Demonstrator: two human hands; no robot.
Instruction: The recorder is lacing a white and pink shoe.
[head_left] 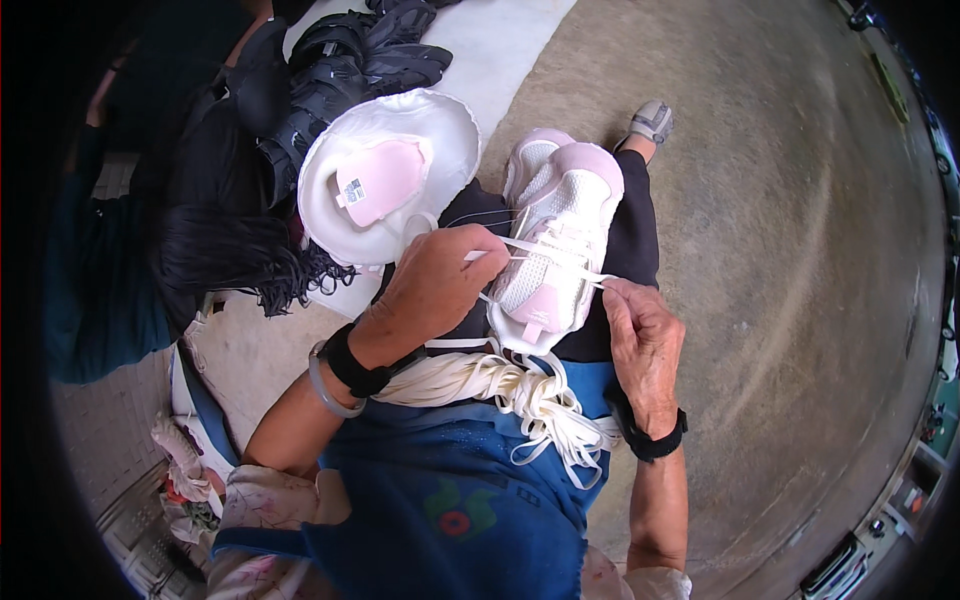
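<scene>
A white and pale pink sneaker (575, 215) rests on my lap, its toe pointing away from me. Part of a second matching sneaker (528, 160) shows beside its toe, on the left. A flat white shoelace (553, 261) stretches across the lacing of the nearer shoe. My left hand (440, 275) is closed on the lace at the shoe's left side. On the right, my right hand (643, 340) pinches the lace's other stretch between thumb and fingers. A thick bundle of cream-white laces (525, 390) lies across my lap below the heel, over a blue apron (440, 490).
Left of the shoes stands a white, bowl-shaped holder (455, 130) with a pink tabbed piece (385, 180) inside. Black shoes (365, 60) are heaped beyond it. Black laces (225, 245) hang at the left, near another person's dark sleeve (110, 280). Concrete floor (800, 280) extends to the right.
</scene>
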